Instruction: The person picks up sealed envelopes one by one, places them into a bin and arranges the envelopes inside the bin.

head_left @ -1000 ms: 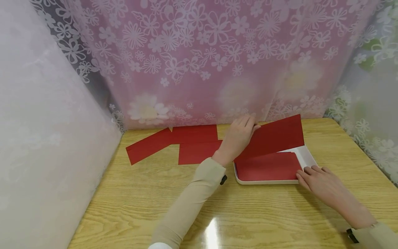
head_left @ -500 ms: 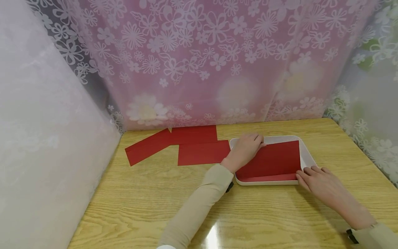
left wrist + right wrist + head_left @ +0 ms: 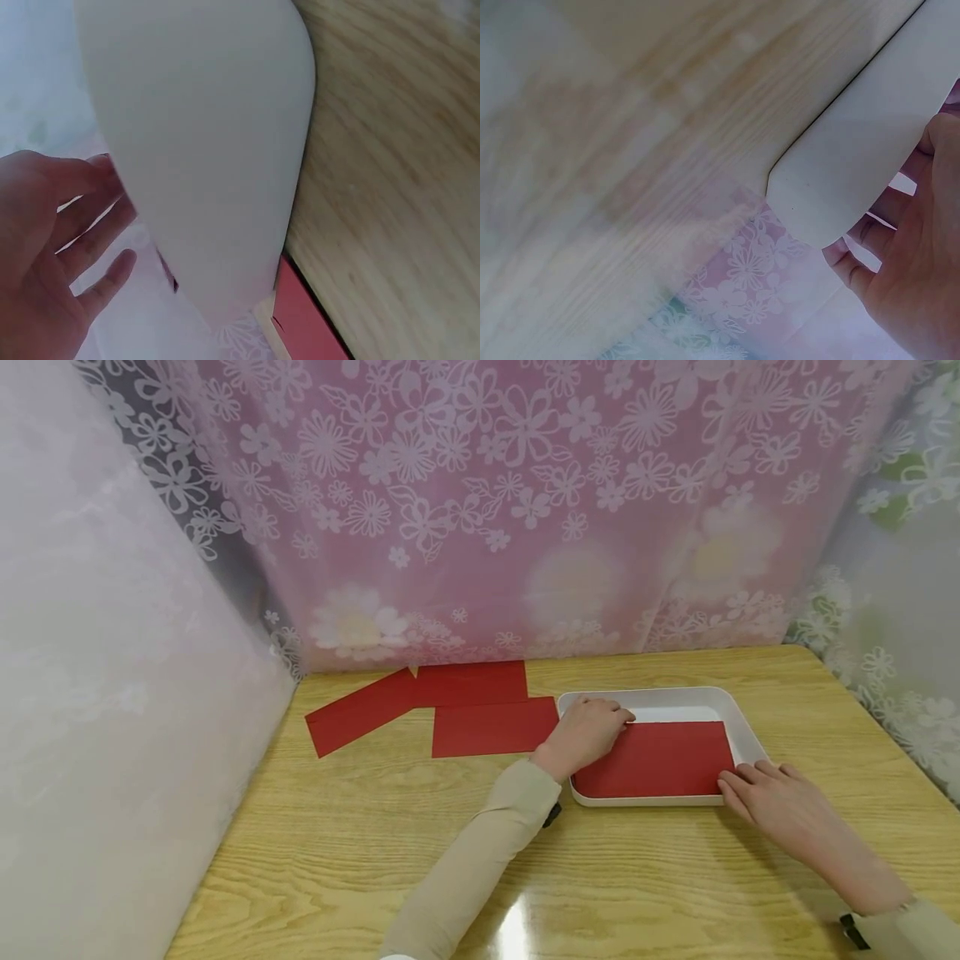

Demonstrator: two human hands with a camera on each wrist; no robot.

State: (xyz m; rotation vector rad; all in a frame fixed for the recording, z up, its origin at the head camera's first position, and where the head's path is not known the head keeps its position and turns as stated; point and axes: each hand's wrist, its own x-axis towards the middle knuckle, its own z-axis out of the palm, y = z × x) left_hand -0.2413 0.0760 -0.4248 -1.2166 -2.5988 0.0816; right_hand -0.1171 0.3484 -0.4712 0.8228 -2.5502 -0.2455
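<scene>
A red envelope [image 3: 660, 760] lies flat in a shallow white tray [image 3: 675, 702] at the right side of the table. My left hand [image 3: 587, 735] is over the tray's left side and pinches the envelope near its upper left corner. At the tray's lower right corner, my right hand [image 3: 776, 802] grips the rim. Both wrist views look at the tray's outer wall; the left hand [image 3: 52, 240] reaches past it with the fingertips partly hidden. The right hand's fingers [image 3: 877, 232] curl over the rim in the right wrist view.
Left of the tray lie several more red envelopes: one near the tray [image 3: 491, 728], one behind it [image 3: 471, 683], and a slanted one [image 3: 360, 712] farther left. A pink flowered curtain [image 3: 487, 527] hangs along the back of the wooden table [image 3: 360, 843].
The red envelope under my left hand has come down from a raised, tilted position to lie flat in the tray. My left hand moved downward with it; the right hand stayed at the rim.
</scene>
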